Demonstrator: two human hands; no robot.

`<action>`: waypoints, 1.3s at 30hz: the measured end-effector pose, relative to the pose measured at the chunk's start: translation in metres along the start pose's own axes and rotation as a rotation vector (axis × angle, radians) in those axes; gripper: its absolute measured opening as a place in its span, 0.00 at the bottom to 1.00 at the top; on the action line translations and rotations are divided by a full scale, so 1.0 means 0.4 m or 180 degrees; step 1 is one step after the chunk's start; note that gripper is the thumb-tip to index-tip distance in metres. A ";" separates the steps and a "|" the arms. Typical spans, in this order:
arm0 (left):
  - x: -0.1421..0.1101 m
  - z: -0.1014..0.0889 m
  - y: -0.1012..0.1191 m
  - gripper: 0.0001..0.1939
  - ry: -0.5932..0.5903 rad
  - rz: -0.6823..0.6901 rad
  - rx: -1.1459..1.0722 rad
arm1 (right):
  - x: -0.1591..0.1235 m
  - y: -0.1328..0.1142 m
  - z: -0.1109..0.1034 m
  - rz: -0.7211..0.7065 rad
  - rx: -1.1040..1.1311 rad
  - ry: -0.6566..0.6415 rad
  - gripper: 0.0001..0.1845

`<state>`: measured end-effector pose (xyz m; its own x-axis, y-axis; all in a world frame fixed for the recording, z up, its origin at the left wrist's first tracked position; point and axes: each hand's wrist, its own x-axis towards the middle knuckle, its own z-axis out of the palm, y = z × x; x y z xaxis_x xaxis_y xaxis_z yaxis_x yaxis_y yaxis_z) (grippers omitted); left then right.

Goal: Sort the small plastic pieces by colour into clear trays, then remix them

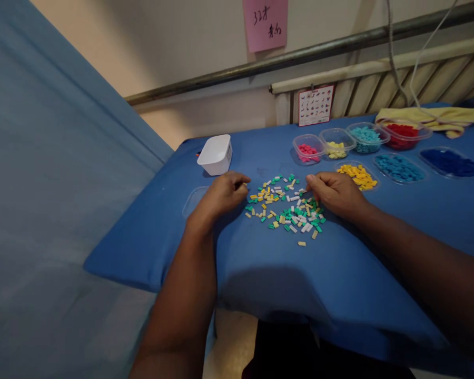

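A loose pile of small green, white and yellow bricks (286,208) lies on the blue cloth of the table (260,273). My left hand (223,193) rests at the pile's left edge, fingers curled, fingertips touching the bricks; whether it pinches one I cannot tell. My right hand (335,192) sits at the pile's right edge, fingers bent down onto the bricks, its grip hidden too.
A white tub (215,153) stands behind my left hand. Clear tubs hold pink (308,149), pale yellow (336,149), teal (366,137) and red (403,134) bricks; lids hold yellow (357,176), blue (398,167) and dark blue (450,162) ones. An empty clear lid (193,199) lies left.
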<state>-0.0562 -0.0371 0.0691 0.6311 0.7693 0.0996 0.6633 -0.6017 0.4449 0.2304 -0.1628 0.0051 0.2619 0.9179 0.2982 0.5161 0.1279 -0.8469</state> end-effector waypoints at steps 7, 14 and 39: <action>0.010 0.016 -0.009 0.17 -0.0299 0.0265 0.0188 | 0.000 0.011 0.001 0.0023 0.0008 -0.0051 0.28; 0.002 0.018 0.005 0.17 -0.0694 0.0306 0.0125 | -0.002 0.006 0.002 0.0036 0.0024 -0.0056 0.29; 0.024 0.159 0.138 0.25 -0.0641 0.0043 -0.3134 | -0.039 -0.059 0.032 -0.1338 -0.0045 -0.0137 0.07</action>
<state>0.0119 -0.0767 0.0382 0.7527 0.6583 -0.0019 0.0852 -0.0946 0.9919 0.2037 -0.1754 0.0149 -0.0079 0.8018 0.5976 0.5819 0.4897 -0.6493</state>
